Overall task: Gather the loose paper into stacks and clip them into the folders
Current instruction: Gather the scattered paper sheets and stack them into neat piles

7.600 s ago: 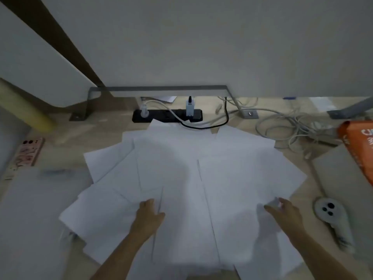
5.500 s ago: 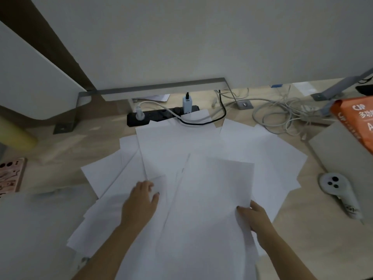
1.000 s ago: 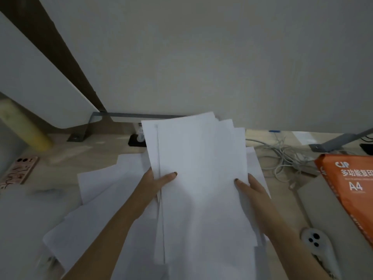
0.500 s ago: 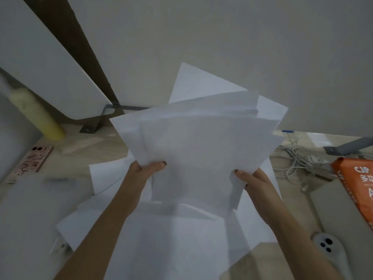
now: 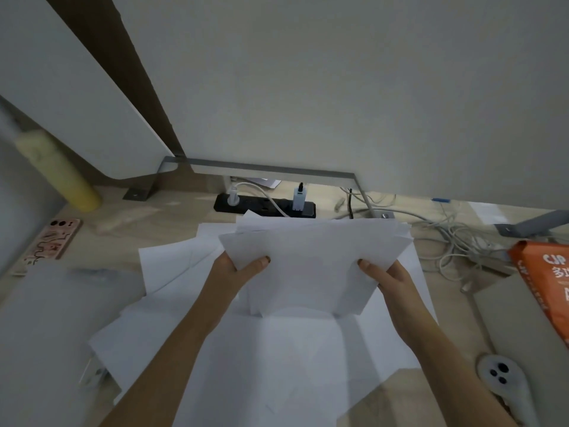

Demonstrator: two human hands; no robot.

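Both hands grip an uneven stack of white paper (image 5: pixel 311 266) raised above the worktop (image 5: pixel 172 223). The left hand (image 5: pixel 238 266) pinches its left edge, thumb on top; the right hand (image 5: pixel 386 277) pinches the right edge likewise. More loose sheets (image 5: pixel 277 359) lie spread on the worktop beneath the held stack.

Both forearms bare, reaching fwd from btm of view, converging. My L hand (image 5: pixel 238 268) pinches the paper stack (image 5: pixel 311 263) at its left edge, thumb on top; R hand (image 5: pixel 389 280) same at right edge.
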